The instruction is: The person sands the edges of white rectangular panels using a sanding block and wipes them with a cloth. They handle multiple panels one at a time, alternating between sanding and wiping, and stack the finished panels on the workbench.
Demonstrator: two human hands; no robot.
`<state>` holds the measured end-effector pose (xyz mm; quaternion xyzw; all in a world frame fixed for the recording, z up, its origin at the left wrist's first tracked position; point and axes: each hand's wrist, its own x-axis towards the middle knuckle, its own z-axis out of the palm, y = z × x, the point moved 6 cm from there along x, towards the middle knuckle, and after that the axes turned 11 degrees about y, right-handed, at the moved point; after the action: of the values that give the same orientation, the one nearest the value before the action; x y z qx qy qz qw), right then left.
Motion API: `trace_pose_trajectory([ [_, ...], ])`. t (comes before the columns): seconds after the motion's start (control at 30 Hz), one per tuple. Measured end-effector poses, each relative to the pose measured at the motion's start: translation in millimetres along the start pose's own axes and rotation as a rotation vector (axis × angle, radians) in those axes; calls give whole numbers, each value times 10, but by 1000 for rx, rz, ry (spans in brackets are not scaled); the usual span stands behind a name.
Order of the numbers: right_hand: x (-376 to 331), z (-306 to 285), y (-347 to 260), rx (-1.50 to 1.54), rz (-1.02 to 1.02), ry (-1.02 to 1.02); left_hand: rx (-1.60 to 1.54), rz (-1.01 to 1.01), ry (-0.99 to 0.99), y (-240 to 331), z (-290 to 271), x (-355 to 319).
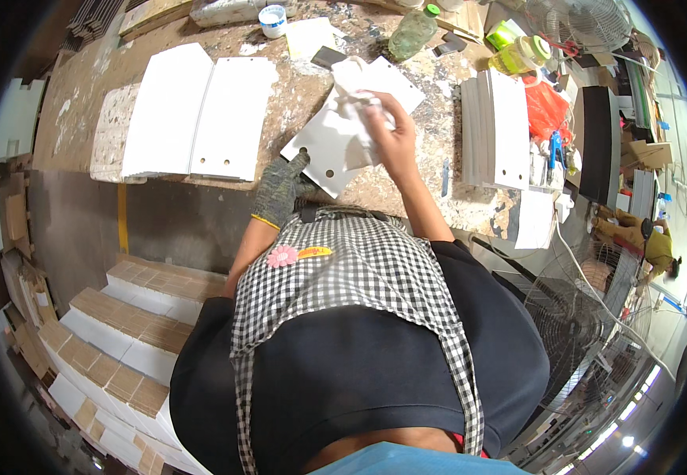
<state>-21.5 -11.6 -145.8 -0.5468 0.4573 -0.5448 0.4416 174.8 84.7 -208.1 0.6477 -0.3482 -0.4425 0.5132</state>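
Observation:
A white panel with two round holes near its front edge lies slantwise on the worktable, its near corner close to my apron. My left hand, in a dark grey knit glove with a yellow cuff, grips the panel's left front corner beside one hole. Bare, my right hand is closed round a crumpled white cloth over the middle of the panel. The cloth appears to rest on the panel's surface. Part of the panel is hidden under the cloth and hand.
Two stacks of white panels stand to the left, another stack to the right. Behind are a green-capped bottle, a tape roll and a yellow bottle. A red plastic bag sits at right.

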Motion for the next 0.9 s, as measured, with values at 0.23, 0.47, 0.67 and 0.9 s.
trace_pose_trajectory([
  [0.23, -320, 688, -348, -491, -787, -307, 584, 454, 71, 467, -54, -224],
  [0.47, 1375, -885, 736, -518, -163, 341, 751, 570, 121, 572, -92, -379],
  [0.67, 715, -1517, 1124, -651, 210, 282, 107, 106, 222, 102, -332, -206],
  [0.9, -791, -2070, 1370, -1507, 301, 275, -108, -312, -71, -931, -36, -151],
])
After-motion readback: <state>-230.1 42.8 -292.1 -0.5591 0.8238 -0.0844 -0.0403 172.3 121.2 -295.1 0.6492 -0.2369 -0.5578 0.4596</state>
